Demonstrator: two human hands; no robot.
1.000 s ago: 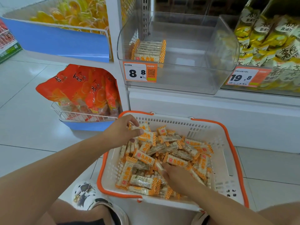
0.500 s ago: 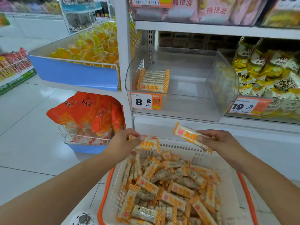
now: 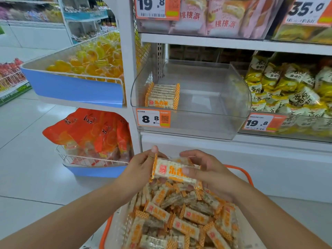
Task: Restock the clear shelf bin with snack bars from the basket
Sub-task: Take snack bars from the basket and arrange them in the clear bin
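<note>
My left hand (image 3: 142, 164) and my right hand (image 3: 208, 169) hold a small stack of snack bars (image 3: 168, 170) between them, above the basket. The bars have white and orange wrappers with orange print. My left fingers grip the stack's left end, my right thumb lies across its front. Below, the white basket with an orange rim (image 3: 106, 229) is full of several loose bars (image 3: 181, 218). The clear shelf bin (image 3: 206, 123) sits straight ahead on the shelf, with one neat row of bars (image 3: 162, 96) at its left side.
A price tag reading 8.8 (image 3: 153, 118) is fixed to the bin's front. Yellow snack bags (image 3: 291, 90) fill the bin to the right. Orange bags (image 3: 89, 132) sit in a wire rack at lower left, yellow candies (image 3: 93, 62) above. The white shelf post (image 3: 128, 69) stands left of the bin.
Each hand held its own bars apart a moment ago; now the hands have met in the middle and hold the bars as one stack. The view has tilted up toward the shelf.
</note>
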